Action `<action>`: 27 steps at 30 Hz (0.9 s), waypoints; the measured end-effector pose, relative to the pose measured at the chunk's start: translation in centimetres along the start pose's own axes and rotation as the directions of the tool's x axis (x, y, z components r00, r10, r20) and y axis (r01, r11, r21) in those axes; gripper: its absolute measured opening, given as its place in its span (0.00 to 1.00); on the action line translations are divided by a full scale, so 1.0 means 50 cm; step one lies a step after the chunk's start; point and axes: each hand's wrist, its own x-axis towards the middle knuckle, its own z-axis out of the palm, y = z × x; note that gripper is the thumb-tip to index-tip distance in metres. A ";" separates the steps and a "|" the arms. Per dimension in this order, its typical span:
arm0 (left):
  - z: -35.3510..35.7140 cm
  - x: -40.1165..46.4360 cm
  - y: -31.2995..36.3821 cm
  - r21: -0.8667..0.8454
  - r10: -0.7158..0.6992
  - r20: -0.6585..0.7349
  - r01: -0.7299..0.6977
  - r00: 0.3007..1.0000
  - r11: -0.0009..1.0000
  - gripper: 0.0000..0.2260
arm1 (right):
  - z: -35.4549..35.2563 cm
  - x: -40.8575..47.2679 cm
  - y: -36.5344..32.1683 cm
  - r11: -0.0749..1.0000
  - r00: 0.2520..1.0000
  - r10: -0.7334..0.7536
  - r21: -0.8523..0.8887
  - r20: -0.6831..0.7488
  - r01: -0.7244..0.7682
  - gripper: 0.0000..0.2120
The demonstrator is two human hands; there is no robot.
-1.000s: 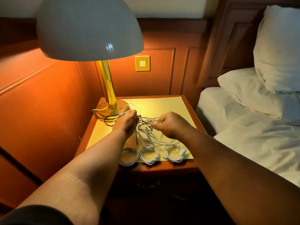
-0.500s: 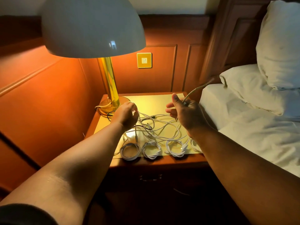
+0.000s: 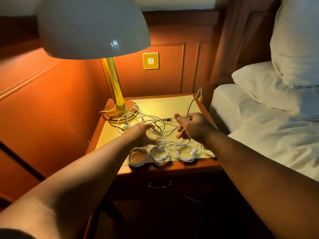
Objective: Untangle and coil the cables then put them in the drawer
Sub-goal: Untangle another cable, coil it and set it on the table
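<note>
A tangle of white and black cables (image 3: pixel 146 123) lies on the nightstand top (image 3: pixel 165 106). Several coiled white cables (image 3: pixel 159 154) sit in a row along its front edge. My right hand (image 3: pixel 193 126) grips one white cable (image 3: pixel 191 104), whose plug end stands up above the fist. My left hand (image 3: pixel 140 136) reaches over the tangle with fingers stretched out, touching the strands and holding nothing. The drawer front with its handle (image 3: pixel 159 185) is in shadow below the top and looks closed.
A brass lamp (image 3: pixel 114 94) with a big white shade (image 3: pixel 93 26) stands at the nightstand's back left, its cord by the base. A bed with white pillows (image 3: pixel 269 118) borders the right side. Padded wall panels lie to the left and behind.
My right hand pulled a cable end up out of the tangle and now holds it upright. My left hand let go of the strands and spread its fingers over the pile.
</note>
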 end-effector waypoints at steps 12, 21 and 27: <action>0.008 0.139 0.035 -0.005 -0.056 -0.113 0.056 0.992 0.998 0.36 | -0.014 0.040 0.023 1.000 0.999 -0.012 -0.006 0.036 0.012 0.17; 0.006 0.196 0.037 0.017 -0.073 -0.165 0.077 0.984 0.997 0.37 | -0.029 0.056 0.028 0.999 0.999 -0.022 -0.046 0.047 0.024 0.17; -0.042 0.154 0.057 0.136 -0.091 -0.168 0.114 0.982 0.984 0.36 | -0.040 0.034 0.004 0.979 0.979 0.067 -0.200 0.193 -0.028 0.17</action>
